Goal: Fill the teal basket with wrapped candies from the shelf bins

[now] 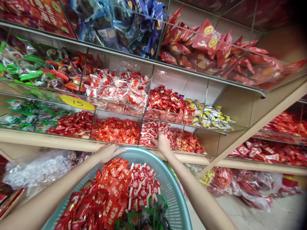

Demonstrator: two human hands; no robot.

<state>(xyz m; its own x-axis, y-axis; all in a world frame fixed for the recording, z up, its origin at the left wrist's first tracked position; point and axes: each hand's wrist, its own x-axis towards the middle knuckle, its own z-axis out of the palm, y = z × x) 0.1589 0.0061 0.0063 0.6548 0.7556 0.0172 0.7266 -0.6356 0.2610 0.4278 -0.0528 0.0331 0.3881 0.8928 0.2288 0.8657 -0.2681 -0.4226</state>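
A teal plastic basket is below me, holding orange-red, dark red, red-and-white and green wrapped candies. My left hand is closed over its far rim at the upper left. My right hand reaches past the basket into a lower shelf compartment of red-and-white wrapped candies. Its fingers are curled down at the pile and the thumb points left. What lies between those fingers is hidden. Matching red-and-white candies lie in the right part of the basket.
Clear dividers split the shelves into compartments of wrapped sweets, with orange-red candies just left of my right hand. A yellow tag reads 15. A wooden shelf edge runs behind the basket. Plastic bags lie below.
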